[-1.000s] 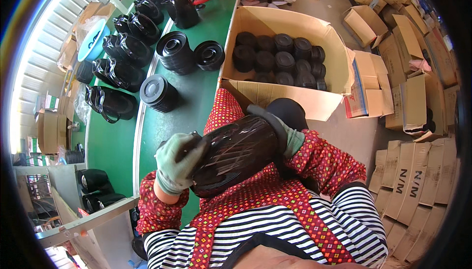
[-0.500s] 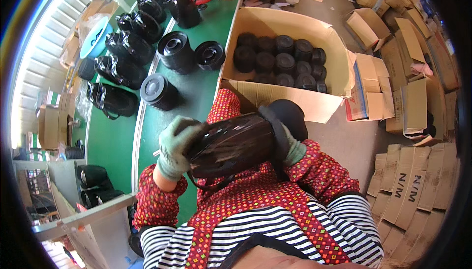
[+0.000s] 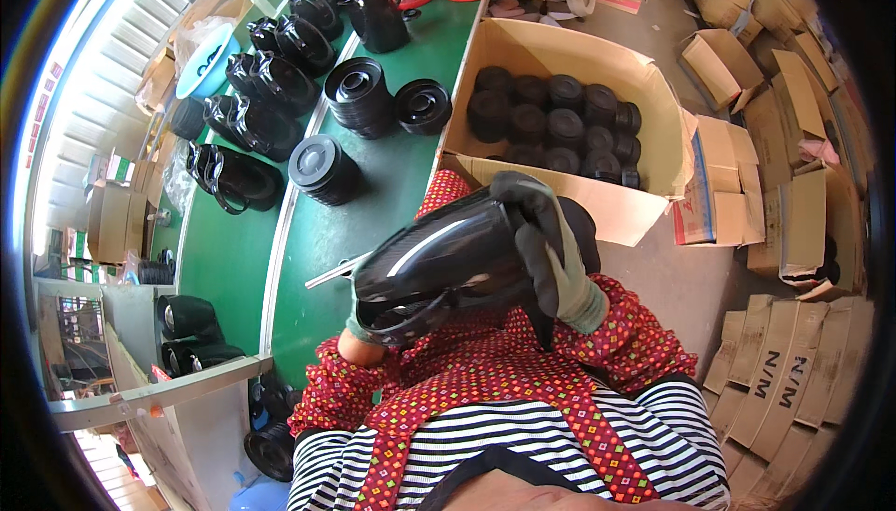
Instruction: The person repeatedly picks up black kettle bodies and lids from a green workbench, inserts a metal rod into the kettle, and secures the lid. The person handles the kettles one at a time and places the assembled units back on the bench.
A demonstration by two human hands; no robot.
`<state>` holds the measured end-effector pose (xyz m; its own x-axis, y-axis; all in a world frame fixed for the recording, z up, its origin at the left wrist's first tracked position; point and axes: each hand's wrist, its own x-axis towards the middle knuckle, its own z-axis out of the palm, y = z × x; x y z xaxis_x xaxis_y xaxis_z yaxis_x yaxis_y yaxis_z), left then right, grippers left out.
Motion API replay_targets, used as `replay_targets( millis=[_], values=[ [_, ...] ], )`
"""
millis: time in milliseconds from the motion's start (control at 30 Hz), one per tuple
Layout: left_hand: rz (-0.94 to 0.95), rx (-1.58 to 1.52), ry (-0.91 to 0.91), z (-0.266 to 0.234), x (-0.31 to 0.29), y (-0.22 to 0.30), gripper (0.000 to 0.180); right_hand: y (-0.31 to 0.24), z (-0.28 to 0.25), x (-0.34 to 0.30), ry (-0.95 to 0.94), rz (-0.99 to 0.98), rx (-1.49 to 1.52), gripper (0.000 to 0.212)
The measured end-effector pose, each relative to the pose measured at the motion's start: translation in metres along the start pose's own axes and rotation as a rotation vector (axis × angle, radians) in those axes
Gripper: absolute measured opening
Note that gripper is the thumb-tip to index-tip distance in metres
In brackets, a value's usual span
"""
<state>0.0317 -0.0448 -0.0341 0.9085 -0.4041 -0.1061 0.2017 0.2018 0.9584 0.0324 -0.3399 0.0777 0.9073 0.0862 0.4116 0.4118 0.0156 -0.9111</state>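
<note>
A glossy black jug body (image 3: 448, 248) with a handle lies tilted on its side in front of my chest. My right hand (image 3: 558, 264), in a grey-green glove with a dark palm, is closed around its right end. At the other end my left hand (image 3: 354, 317), in the same kind of glove, supports the jug; its fingers are mostly hidden behind it. A thin, light-coloured rod (image 3: 338, 271) sticks out to the left by that hand, and I cannot tell whether the hand holds it. Another dark rounded shape (image 3: 581, 231) shows behind my right hand.
On the green table (image 3: 308, 278), stacked black lids (image 3: 324, 170) stand near several finished-looking black jugs (image 3: 273, 77). A light-blue basin (image 3: 207, 61) is at the far left. Just beyond me, an open cardboard box (image 3: 644, 68) holds black cylindrical parts. Flattened cartons (image 3: 775, 362) are piled at right.
The jug has turned in my hands, so its handle side now shows more. My right hand has come over its right end, while my left hand has slipped behind the left end.
</note>
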Motion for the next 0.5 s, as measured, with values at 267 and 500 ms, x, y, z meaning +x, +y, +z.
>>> replay_targets(
  millis=[267,500],
  values=[
    [0.247,0.495,0.356,0.022,0.020,0.067,0.023,0.049,0.001,-0.021,0.208,0.433,0.513,0.038],
    [0.619,1.092,0.261,0.086,-0.019,0.031,0.054,0.090,-0.059,-0.008,-0.240,0.106,-0.471,0.038]
  ],
)
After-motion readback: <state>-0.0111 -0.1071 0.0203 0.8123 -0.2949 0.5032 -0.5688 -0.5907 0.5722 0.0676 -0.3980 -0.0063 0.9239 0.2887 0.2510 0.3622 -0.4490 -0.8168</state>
